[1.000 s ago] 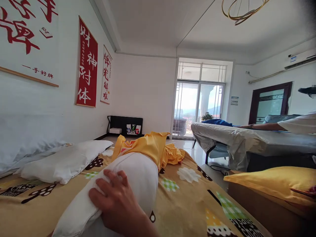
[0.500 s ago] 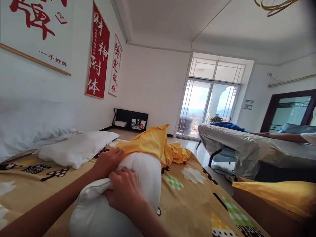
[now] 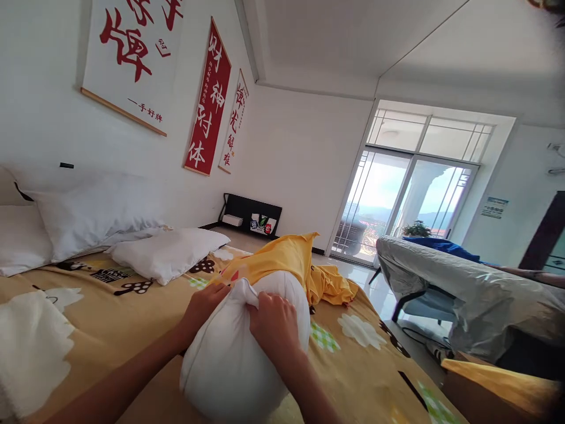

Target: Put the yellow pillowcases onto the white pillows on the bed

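Observation:
A plump white pillow (image 3: pixel 238 359) lies on the patterned bed sheet, its near end bulging toward me. Its far end is inside a yellow pillowcase (image 3: pixel 273 256), which is bunched up beyond my hands. My right hand (image 3: pixel 278 327) is closed on a pinched fold of the pillow's white fabric, on its upper right side. At the pillow's left side, close to the edge of the yellow cloth, my left hand (image 3: pixel 205 309) grips the pillow; some of its fingers are hidden behind the white fabric.
More white pillows (image 3: pixel 170 253) lie on the bed sheet (image 3: pixel 145 330) to the left, against the wall. A plastic-covered table (image 3: pixel 445 277) with blue cloth stands at right, a person's arm (image 3: pixel 525 272) beside it. A cardboard box (image 3: pixel 481 388) with yellow cloth is at lower right.
My right hand has lifted a fold of the pillow and pulled it upward; the near end now stands higher and rounder. My left hand is now partly behind the pillow. The view has turned left.

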Available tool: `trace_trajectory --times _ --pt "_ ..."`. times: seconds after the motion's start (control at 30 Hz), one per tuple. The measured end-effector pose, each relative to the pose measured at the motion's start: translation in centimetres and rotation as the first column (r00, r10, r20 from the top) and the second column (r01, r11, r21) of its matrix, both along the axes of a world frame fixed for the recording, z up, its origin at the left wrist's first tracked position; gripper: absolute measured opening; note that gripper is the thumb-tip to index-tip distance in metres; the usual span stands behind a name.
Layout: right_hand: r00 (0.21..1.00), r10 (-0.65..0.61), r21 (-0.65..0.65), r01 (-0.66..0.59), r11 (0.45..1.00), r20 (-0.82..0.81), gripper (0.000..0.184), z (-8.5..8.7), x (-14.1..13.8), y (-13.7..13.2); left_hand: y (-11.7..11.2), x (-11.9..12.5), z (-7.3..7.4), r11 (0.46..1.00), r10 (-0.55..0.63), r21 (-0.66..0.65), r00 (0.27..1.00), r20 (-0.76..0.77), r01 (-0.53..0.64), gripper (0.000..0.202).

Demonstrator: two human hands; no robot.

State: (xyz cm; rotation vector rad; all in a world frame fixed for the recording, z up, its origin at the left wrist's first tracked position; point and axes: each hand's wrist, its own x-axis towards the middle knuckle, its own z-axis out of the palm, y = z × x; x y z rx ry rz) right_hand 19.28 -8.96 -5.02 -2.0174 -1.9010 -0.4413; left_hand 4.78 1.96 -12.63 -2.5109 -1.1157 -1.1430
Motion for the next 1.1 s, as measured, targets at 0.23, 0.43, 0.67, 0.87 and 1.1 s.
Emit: trace_trajectory --times 0.23,0.43,0.67,0.87,1.1 --pt "0.976 -0.206 -0.008 0.207 0.978 0.065 0.022 0.6 4.6 -5.1 -1.1 8.2 4.9 0.92 -0.294 0.298 0.951 0.091 0.256 0.015" --pt "0.933 0.206 0.203 -0.272 0.941 0.294 0.022 0.8 6.9 -2.7 -1.6 7.0 5.2 0.896 -0.433 0.158 0.894 0.113 0.414 0.02" --pt "0.957 0.176 -0.138 -0.146 0.98 0.231 0.04 1.1 3.8 3.8 2.2 1.7 3.4 0.985 -0.158 -0.051 0.984 0.077 0.162 0.018" --pt "0.961 0.146 -0.244 -0.087 0.966 0.235 0.027 2.2 2.0 7.5 3.2 1.0 3.4 0.994 -0.063 -0.08 0.988 0.142 0.075 0.022" --pt "0.974 0.044 -0.098 -0.023 0.995 0.222 0.026 -0.9 0.8 6.2 -0.1 3.3 3.6 0.997 -0.006 0.073 1.0 -0.026 0.007 0.018"
